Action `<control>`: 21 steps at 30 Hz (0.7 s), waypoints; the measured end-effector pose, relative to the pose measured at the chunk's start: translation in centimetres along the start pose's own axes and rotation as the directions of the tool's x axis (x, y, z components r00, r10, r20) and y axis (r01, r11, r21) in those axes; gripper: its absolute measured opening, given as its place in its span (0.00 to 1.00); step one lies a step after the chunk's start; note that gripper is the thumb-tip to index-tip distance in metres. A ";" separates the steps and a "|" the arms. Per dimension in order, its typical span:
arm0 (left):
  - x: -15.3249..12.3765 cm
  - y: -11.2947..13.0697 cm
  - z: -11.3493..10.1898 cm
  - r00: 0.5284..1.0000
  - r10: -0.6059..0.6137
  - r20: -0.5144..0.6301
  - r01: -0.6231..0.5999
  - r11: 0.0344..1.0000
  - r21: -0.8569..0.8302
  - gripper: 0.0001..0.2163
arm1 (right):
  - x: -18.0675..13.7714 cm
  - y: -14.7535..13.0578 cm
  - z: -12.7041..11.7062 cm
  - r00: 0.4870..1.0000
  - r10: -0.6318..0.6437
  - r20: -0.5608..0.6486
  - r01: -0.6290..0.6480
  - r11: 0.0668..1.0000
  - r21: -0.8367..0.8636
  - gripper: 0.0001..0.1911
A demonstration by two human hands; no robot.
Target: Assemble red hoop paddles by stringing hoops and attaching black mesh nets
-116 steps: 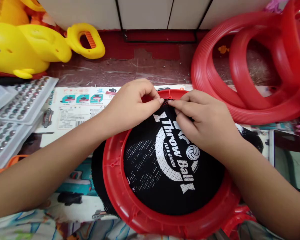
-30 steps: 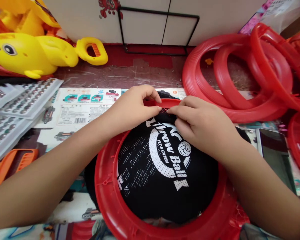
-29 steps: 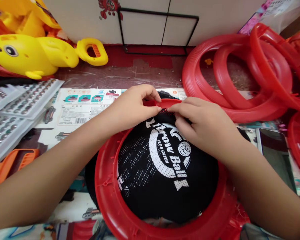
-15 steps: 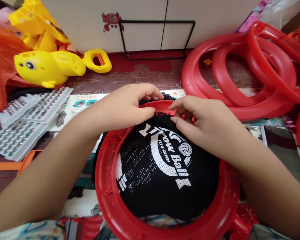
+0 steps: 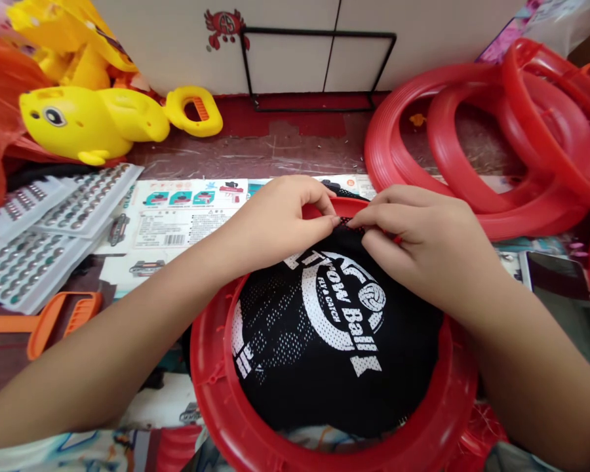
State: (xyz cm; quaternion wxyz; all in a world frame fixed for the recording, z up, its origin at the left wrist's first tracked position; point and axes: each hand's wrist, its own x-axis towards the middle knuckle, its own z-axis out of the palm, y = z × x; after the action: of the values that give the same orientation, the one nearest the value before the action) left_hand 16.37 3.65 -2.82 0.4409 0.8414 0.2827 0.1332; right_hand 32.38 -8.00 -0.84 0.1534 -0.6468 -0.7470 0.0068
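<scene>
A red plastic ring (image 5: pixel 211 373) lies in front of me, with black mesh fabric (image 5: pixel 285 387) inside it. White "Throw Ball" lettering is printed on the fabric. At the ring's far side, my left hand (image 5: pixel 288 219) pinches the fabric's edge between thumb and index finger. Close beside it, my right hand (image 5: pixel 417 239) is closed on the same edge, fingertips together. The two hands' fingertips almost meet, and they hide part of the far rim.
More red rings (image 5: pixel 393 151) are piled at the back right, near a dark-screened phone (image 5: pixel 560 295). A black wire stand (image 5: pixel 319 31) is against the white panel. On the left are a yellow toy (image 5: pixel 88 121), trays of metal balls (image 5: pixel 24 269) and an orange handle (image 5: pixel 63 321). Printed cardboard (image 5: pixel 177 223) covers the tabletop.
Both hands have come closer together at the far rim. Their loose fingers have closed on the fabric's edge. The view has shifted slightly.
</scene>
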 end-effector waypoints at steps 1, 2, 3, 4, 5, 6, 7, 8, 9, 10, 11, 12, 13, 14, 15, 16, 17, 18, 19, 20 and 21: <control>0.0 0.0 0.0 1.000 -0.003 -0.001 0.003 1.000 0.013 0.06 | -0.1 0.0 0.0 1.000 0.004 0.000 -0.004 1.000 -0.007 0.16; 0.1 0.0 0.1 1.000 -0.003 -0.001 0.003 1.000 0.022 0.06 | -0.1 0.1 0.0 1.000 0.007 0.003 -0.007 1.000 -0.010 0.16; 0.1 0.0 0.1 1.000 -0.002 -0.003 0.002 1.000 0.026 0.06 | -0.1 0.1 0.0 1.000 0.008 0.006 -0.008 1.000 -0.011 0.16; 0.1 0.0 0.2 1.000 0.000 -0.004 0.000 1.000 0.026 0.06 | -0.2 0.2 0.1 1.000 0.007 0.010 -0.007 1.000 -0.010 0.16; 0.1 0.1 0.2 1.000 0.001 -0.006 0.000 1.000 0.024 0.06 | -0.2 0.2 0.1 1.000 0.007 0.014 -0.007 1.000 -0.010 0.16; 0.1 0.1 0.3 1.000 -0.001 -0.012 0.001 1.000 0.020 0.06 | -0.2 0.2 0.2 1.000 0.006 0.014 -0.006 1.000 -0.010 0.16; 0.1 0.1 0.3 1.000 -0.005 -0.021 0.005 1.000 0.018 0.06 | -0.2 0.3 0.2 1.000 0.005 0.014 -0.005 1.000 -0.013 0.16; 0.1 0.1 0.3 0.999 -0.010 -0.031 0.010 1.000 0.017 0.05 | -0.2 0.3 0.2 1.000 0.003 0.010 -0.003 1.000 -0.016 0.17; 0.1 0.1 0.4 0.999 -0.015 -0.040 0.016 1.000 0.018 0.05 | -0.2 0.3 0.3 1.000 -0.001 0.007 0.001 1.000 -0.019 0.17; 0.1 0.1 0.4 0.999 -0.018 -0.049 0.020 1.000 0.022 0.05 | -0.2 0.3 0.3 1.000 -0.007 0.003 0.008 1.000 -0.018 0.17; 0.1 0.1 0.4 0.998 -0.020 -0.055 0.022 0.999 0.025 0.06 | -0.2 0.3 0.3 1.000 -0.016 0.000 0.016 1.000 -0.016 0.17; 0.1 0.1 0.4 0.998 -0.022 -0.058 0.023 0.999 0.028 0.06 | -0.2 0.3 0.3 1.000 -0.023 -0.002 0.023 1.000 -0.013 0.17; 0.1 0.1 0.5 0.998 -0.024 -0.058 0.025 0.999 0.029 0.06 | -0.2 0.3 0.3 1.000 -0.024 -0.002 0.024 1.000 -0.010 0.17; 0.1 0.2 0.5 0.998 -0.026 -0.057 0.027 0.999 0.030 0.06 | -0.1 0.3 0.4 1.000 -0.022 0.001 0.022 1.000 -0.006 0.17; 0.1 0.2 0.5 0.998 -0.028 -0.055 0.030 0.999 0.030 0.06 | -0.1 0.2 0.4 1.000 -0.015 0.008 0.015 1.000 -0.004 0.18; 0.1 0.2 0.5 0.998 -0.031 -0.054 0.033 0.999 0.029 0.06 | -0.1 0.2 0.4 1.000 -0.005 0.016 0.005 1.000 -0.005 0.18; 0.0 0.2 0.5 0.998 -0.036 -0.053 0.037 0.999 0.030 0.06 | -0.1 0.2 0.5 1.000 0.004 0.026 -0.004 1.000 -0.004 0.18; 0.0 0.2 0.5 0.998 -0.041 -0.054 0.043 0.999 0.032 0.06 | 0.0 0.2 0.5 0.999 0.012 0.035 -0.012 1.000 -0.002 0.18; 0.1 0.2 0.5 0.997 -0.046 -0.057 0.048 0.998 0.036 0.06 | 0.0 0.2 0.5 0.999 0.017 0.039 -0.017 1.000 0.000 0.19; 0.1 0.2 0.5 0.997 -0.052 -0.059 0.055 0.998 0.041 0.06 | 0.0 0.2 0.6 0.999 0.020 0.043 -0.020 1.000 0.002 0.19; 0.1 0.2 0.5 0.996 -0.057 -0.062 0.060 0.997 0.044 0.06 | 0.1 0.2 0.6 0.999 0.022 0.046 -0.022 1.000 0.001 0.19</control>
State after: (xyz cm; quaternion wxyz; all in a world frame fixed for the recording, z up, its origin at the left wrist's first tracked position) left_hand 16.76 3.26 -2.93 0.4165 0.8383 0.3232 0.1392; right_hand 32.46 -7.79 -1.43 0.1366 -0.6546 -0.7431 0.0240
